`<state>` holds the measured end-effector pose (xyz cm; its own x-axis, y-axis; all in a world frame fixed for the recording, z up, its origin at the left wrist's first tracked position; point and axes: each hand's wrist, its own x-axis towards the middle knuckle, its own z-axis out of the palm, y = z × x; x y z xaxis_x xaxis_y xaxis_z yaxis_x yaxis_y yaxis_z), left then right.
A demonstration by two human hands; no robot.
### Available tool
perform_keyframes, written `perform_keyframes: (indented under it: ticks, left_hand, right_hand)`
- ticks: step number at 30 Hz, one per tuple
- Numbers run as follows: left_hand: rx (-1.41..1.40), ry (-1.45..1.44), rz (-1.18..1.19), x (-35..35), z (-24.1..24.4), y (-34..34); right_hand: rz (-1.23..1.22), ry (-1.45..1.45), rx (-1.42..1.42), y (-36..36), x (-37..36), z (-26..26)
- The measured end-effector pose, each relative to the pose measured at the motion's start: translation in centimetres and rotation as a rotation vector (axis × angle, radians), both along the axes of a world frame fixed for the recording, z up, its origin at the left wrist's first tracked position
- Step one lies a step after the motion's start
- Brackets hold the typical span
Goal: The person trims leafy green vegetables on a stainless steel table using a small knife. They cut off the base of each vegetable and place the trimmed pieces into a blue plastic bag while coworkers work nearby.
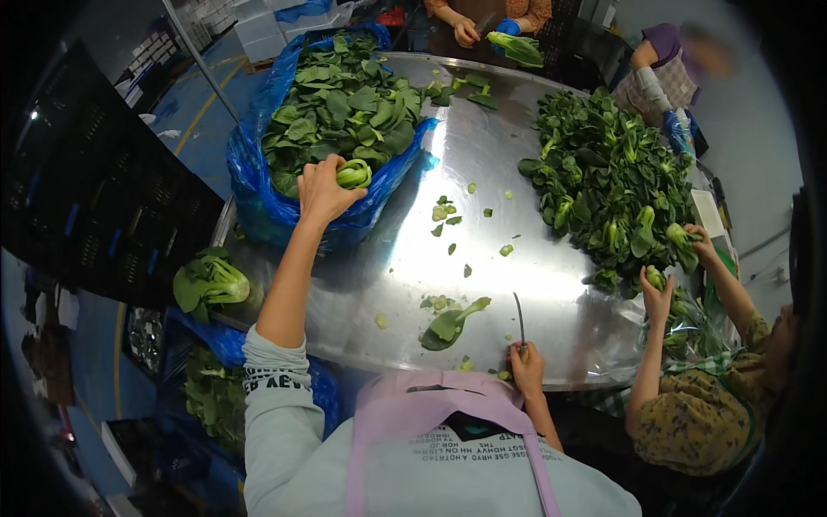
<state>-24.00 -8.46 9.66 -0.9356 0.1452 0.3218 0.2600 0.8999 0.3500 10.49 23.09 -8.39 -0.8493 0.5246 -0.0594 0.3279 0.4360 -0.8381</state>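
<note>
My left hand [323,187] reaches over the near side of a blue plastic bag [258,200] heaped with leafy greens [342,106]. Its fingers are closed around the pale stem end of a bok choy [354,174]. At the near edge of the metal table [413,258], my right hand [528,368] grips the handle of a knife [520,316], whose narrow curved blade points away from me. Between my hands lie a loose bok choy leaf [446,328] and cut stem ends [443,212]. A large pile of bok choy [607,168] covers the table's right side.
A person at the right handles bok choy; another across the table holds a knife and a bok choy [517,49]. A third person stands at the far right. One bok choy [210,283] lies at the left table corner. Black crates [103,174] stand left, and more greens [216,394] lie below.
</note>
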Motion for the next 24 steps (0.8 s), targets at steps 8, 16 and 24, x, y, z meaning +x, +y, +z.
perform_keyframes:
  ticks: [8, 16, 24]
  left_hand:
    - [0.513, 0.221, -0.096, -1.3, 1.1, -3.6]
    - [1.778, -0.223, -0.571, 3.9, 8.2, -5.0]
    - [1.623, -0.575, -0.528, 11.1, -2.0, -0.6]
  right_hand:
    - [0.011, 0.023, 0.005, -0.2, -0.2, -0.3]
    - [0.044, 0.033, -0.027, -0.5, -0.2, 0.7]
    - [0.235, 0.002, -0.262, -3.4, -3.2, 4.9]
